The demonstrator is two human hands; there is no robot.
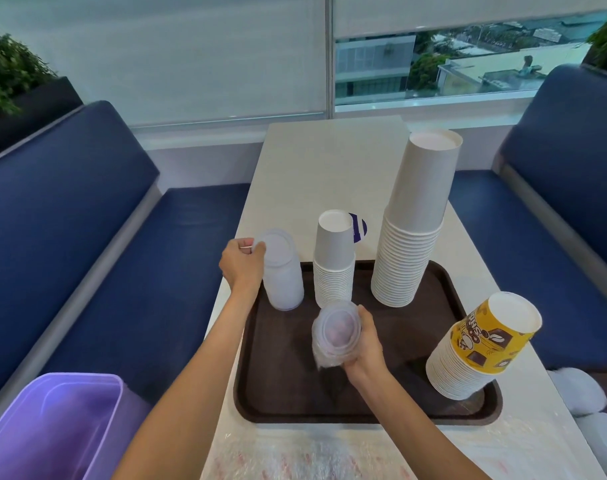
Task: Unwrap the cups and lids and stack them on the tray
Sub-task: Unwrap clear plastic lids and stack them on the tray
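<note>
Since the pale rectangular table [330, 161] carries everything, start there: on its near half sits a dark brown plastic tray [288, 393]. At the tray's far right stands a tall stack of upturned white paper cups [413, 230]. At its near right corner a stack of yellow printed paper cups [475, 344] leans outward. A shorter stack of white paper cups [333, 261] stands at the middle of the far edge.

At the far left corner stands an upright column of translucent plastic lids [283, 271]. The left hand [243, 261] has its fingers curled at the column's top rim. I cannot tell whether they pinch a lid or a scrap of film.

The right hand [364, 341] grips a film-wrapped bundle of clear lids [333, 334] from the side, above the tray's middle. The bundle's long axis is tilted, its upper end leaning toward the viewer.

The column lies to the far left of that bundle, with the left hand nearer to it. I'd guess the bundle must be stripped, righted and carried that way.
</note>
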